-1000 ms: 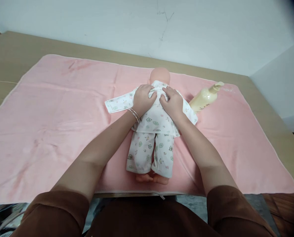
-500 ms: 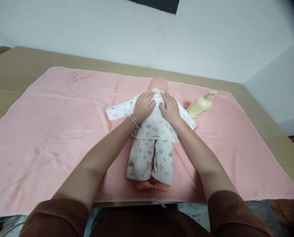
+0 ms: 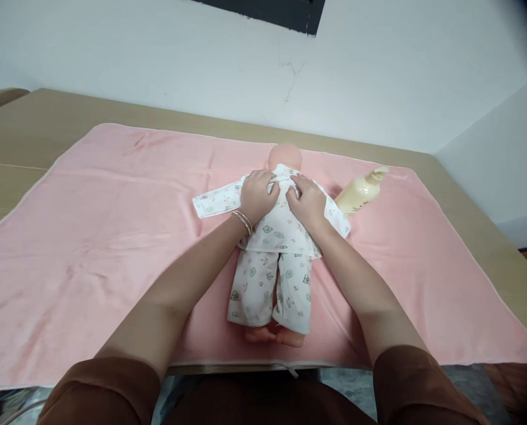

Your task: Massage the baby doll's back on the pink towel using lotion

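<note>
Head view: hands [image 3: 283,200] flat on doll [image 3: 274,236].

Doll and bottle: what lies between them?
Head view: only bare pink towel shows between the doll sleeve and the bottle; contact can't be told.

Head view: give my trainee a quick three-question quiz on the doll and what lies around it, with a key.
1. True or false: both hands rest on the doll's upper back.
2. Which thing lies on the pink towel to the right of the doll? A) a cream pump bottle B) a folded nappy C) a hairbrush
3. Fill in: the left hand wears thin ____ at the wrist.

Key:
1. True. The left hand and the right hand press flat on the printed shirt just below the head.
2. A, the pump bottle, lying on its side.
3. Bangles.
</note>
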`<state>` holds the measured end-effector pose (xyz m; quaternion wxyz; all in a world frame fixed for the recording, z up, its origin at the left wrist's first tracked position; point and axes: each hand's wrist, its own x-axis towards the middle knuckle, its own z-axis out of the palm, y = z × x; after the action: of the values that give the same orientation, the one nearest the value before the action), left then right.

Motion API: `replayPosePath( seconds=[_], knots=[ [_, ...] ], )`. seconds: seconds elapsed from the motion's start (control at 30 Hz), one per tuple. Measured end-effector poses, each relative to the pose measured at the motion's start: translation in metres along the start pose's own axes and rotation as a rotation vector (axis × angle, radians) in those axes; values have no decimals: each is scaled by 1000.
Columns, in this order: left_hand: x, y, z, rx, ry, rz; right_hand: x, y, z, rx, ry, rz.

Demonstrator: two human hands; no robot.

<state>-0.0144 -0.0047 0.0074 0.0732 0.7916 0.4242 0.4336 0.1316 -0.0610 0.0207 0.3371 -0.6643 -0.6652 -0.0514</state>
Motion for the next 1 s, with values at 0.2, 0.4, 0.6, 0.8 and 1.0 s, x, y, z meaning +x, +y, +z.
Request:
replayPosePath(
  seconds=[0.2, 0.4, 0.6, 0.8, 1.0],
  knots=[
    [4, 0, 0, -15, -85, -47, 10, 10, 2, -11, -133, -78],
    [5, -2, 0, -43, -108, -59, 10, 10, 3, -5, -146, -70],
    [2, -8, 2, -72, -23, -10, 10, 9, 3, 33, -138, -46],
    [2, -10, 2, -98, -42, -10, 10, -2, -11, 36, -55, -24],
    [2, -8, 0, -138, -35, -27, 6, -19, -18, -23, -233, -80]
  ],
)
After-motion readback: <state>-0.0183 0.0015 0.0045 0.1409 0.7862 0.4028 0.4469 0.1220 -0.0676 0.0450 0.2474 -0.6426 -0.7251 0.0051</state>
